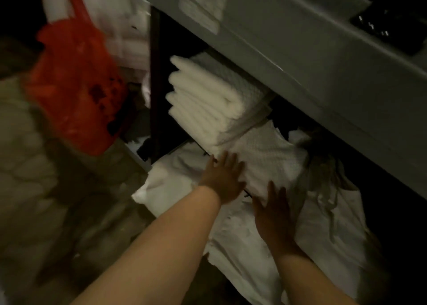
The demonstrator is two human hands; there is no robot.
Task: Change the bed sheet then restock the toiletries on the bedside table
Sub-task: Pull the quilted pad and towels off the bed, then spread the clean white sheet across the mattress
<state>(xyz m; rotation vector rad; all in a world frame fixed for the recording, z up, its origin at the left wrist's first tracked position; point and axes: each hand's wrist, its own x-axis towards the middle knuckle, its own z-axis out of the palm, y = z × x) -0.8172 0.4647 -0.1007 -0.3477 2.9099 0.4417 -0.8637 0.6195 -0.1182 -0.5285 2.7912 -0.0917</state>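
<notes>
I am looking down into a grey housekeeping cart [300, 57]. On its shelf sits a stack of folded white towels [208, 101]. Beside that stack lies a second folded white pile [270, 159]. Below the shelf, crumpled white sheets [254, 247] spill out toward me. My left hand [223, 177] reaches forward with fingers spread, its fingertips at the front edge of the second pile. My right hand [273, 214] hovers flat and open just below that pile, over the crumpled sheets. Neither hand holds anything.
An orange plastic bag [74, 80] hangs at the left of the cart. More white linen [129, 27] is stacked behind it. A dark post of the cart [157, 85] stands left of the towels. Patterned beige floor [34, 189] fills the left side.
</notes>
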